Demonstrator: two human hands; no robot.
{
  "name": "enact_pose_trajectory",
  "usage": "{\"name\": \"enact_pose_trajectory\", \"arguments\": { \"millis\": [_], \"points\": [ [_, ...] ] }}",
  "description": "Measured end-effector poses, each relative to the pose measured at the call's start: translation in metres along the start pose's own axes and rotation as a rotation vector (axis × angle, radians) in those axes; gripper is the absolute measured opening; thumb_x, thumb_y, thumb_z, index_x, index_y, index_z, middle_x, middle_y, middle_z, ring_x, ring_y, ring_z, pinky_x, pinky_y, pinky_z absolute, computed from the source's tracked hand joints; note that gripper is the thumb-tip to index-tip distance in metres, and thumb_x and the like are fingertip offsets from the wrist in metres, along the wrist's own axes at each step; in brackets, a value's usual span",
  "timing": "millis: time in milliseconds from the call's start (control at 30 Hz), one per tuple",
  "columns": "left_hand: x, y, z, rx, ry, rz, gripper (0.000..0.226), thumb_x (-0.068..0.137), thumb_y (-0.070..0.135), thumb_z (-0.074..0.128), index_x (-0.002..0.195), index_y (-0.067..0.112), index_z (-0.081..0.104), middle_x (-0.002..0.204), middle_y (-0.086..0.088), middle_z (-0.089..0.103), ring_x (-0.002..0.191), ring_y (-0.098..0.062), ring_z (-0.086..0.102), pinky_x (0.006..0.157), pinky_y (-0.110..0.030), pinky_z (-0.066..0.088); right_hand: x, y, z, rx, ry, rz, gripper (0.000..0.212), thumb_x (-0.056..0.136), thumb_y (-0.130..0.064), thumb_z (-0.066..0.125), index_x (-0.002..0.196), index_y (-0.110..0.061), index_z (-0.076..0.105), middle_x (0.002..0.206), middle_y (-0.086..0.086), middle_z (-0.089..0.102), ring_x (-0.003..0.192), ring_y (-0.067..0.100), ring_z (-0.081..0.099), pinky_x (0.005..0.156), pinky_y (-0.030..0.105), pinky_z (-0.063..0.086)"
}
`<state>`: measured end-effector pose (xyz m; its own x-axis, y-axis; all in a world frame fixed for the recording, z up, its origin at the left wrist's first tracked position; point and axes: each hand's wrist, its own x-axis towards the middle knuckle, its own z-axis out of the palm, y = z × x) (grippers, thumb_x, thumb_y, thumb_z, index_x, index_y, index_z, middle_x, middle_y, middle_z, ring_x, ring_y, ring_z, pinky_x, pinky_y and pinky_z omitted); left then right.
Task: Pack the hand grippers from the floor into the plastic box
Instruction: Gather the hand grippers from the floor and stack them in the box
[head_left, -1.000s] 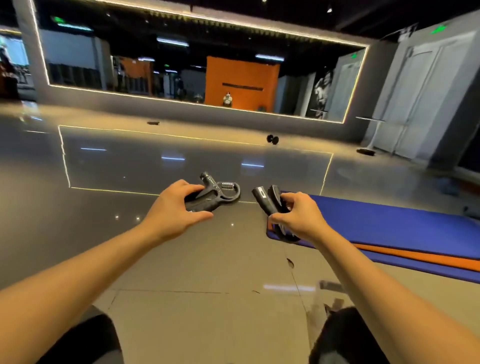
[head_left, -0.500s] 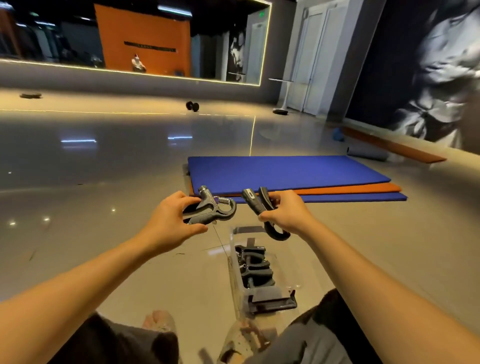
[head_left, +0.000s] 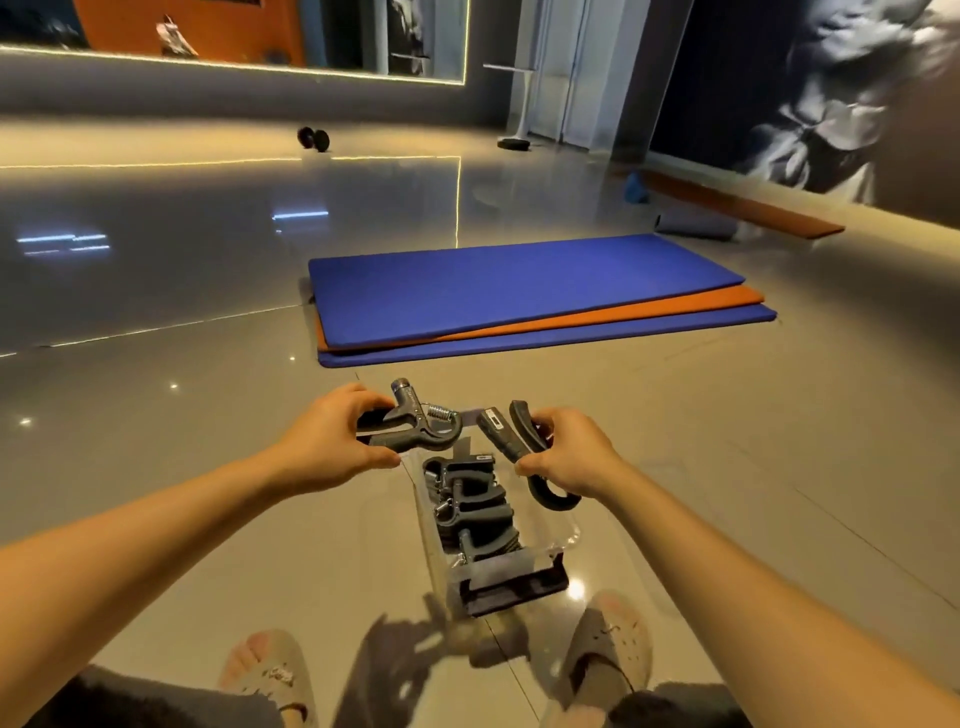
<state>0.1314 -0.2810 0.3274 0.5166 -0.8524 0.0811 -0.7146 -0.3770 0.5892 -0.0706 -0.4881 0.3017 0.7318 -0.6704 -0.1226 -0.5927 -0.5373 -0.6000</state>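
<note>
My left hand (head_left: 332, 449) grips a black hand gripper with a metal spring (head_left: 415, 428), held just above the far left end of the clear plastic box (head_left: 563, 532). My right hand (head_left: 566, 454) grips a second black hand gripper (head_left: 511, 436) with a looped end hanging down over the box's far right side. The box stands on the floor between my feet and holds several black hand grippers (head_left: 470, 506). A dark clip sits on its near end.
Stacked blue and orange mats (head_left: 519, 291) lie on the glossy floor beyond the box. A small dumbbell (head_left: 313, 139) rests far off by the mirror wall. My slippered feet (head_left: 605, 639) flank the box's near end.
The view swung right and down, bringing the box into sight. Both hands, each still gripping a hand gripper, have come down to hover over the box's far end.
</note>
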Motion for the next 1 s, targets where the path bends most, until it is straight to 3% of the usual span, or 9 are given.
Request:
{"name": "enact_pose_trajectory", "arguments": {
  "millis": [133,300,400,500,633,733,833,1000],
  "points": [
    [0.034,-0.013,0.016,-0.028,-0.027,-0.042,0.056,0.075,0.025,0.086,0.126,0.021,0.062,0.111,0.005,0.058,0.101,-0.011,0.056,0.079,-0.018,0.041,0.026,0.027,0.023,0.054,-0.035,0.059,0.069,0.073,-0.025,0.087,0.135,-0.022,0.057,0.105,-0.002,0.066,0.095,0.02,0.067,0.089,0.046,0.059],
    [0.062,-0.028,0.028,-0.018,-0.097,-0.06,0.055,0.074,0.024,0.087,0.124,0.021,0.063,0.106,0.011,0.057,0.101,-0.01,0.058,0.087,-0.024,0.045,0.063,0.034,0.042,0.053,-0.062,0.075,0.097,0.066,-0.033,0.09,0.148,-0.024,0.039,0.115,0.002,0.061,0.095,0.021,0.066,0.084,0.045,0.06],
    [0.08,-0.038,0.03,-0.004,-0.108,-0.077,0.056,0.074,0.025,0.087,0.124,0.02,0.064,0.106,0.011,0.057,0.102,-0.011,0.058,0.091,-0.027,0.049,0.087,0.034,0.052,0.033,-0.075,0.056,0.113,0.066,-0.038,0.089,0.158,-0.027,0.024,0.136,0.005,0.057,0.108,0.025,0.064,0.086,0.042,0.057],
    [0.101,-0.046,0.03,-0.006,-0.096,-0.092,0.055,0.074,0.026,0.087,0.124,0.02,0.064,0.108,0.008,0.059,0.101,-0.011,0.058,0.088,-0.026,0.048,0.11,0.031,0.063,0.029,-0.097,0.018,0.115,0.068,-0.037,0.087,0.158,-0.03,0.015,0.133,0.0,0.054,0.107,0.024,0.063,0.084,0.042,0.057],
    [0.125,-0.059,0.031,-0.009,-0.094,-0.107,0.057,0.074,0.028,0.086,0.126,0.02,0.063,0.108,0.008,0.058,0.102,-0.013,0.058,0.089,-0.027,0.047,0.139,0.023,0.075,0.002,-0.125,-0.022,0.094,0.065,-0.039,0.084,0.144,-0.026,0.035,0.125,-0.005,0.053,0.091,0.02,0.065,0.08,0.047,0.059],
    [0.138,-0.069,0.031,-0.002,-0.108,-0.122,0.06,0.074,0.029,0.086,0.127,0.019,0.062,0.11,0.008,0.058,0.104,-0.014,0.058,0.094,-0.032,0.051,0.16,0.02,0.081,-0.002,-0.141,-0.013,0.106,0.068,-0.035,0.084,0.155,-0.021,0.026,0.142,0.0,0.045,0.11,0.022,0.059,0.089,0.041,0.055],
    [0.148,-0.076,0.027,-0.007,-0.102,-0.133,0.06,0.074,0.029,0.087,0.128,0.019,0.062,0.11,0.007,0.059,0.105,-0.015,0.059,0.097,-0.037,0.052,0.172,0.015,0.082,0.054,-0.168,-0.01,0.117,0.071,-0.026,0.083,0.161,-0.027,0.008,0.13,-0.001,0.055,0.105,0.018,0.061,0.081,0.032,0.052],
    [0.156,-0.079,0.012,-0.009,-0.067,-0.155,0.061,0.074,0.031,0.086,0.129,0.019,0.061,0.111,0.005,0.058,0.105,-0.016,0.058,0.096,-0.036,0.051,0.182,-0.001,0.073,0.078,-0.179,-0.018,0.119,0.061,-0.033,0.082,0.157,-0.031,0.012,0.131,0.004,0.055,0.111,0.026,0.061,0.092,0.044,0.057]
  ]
}}
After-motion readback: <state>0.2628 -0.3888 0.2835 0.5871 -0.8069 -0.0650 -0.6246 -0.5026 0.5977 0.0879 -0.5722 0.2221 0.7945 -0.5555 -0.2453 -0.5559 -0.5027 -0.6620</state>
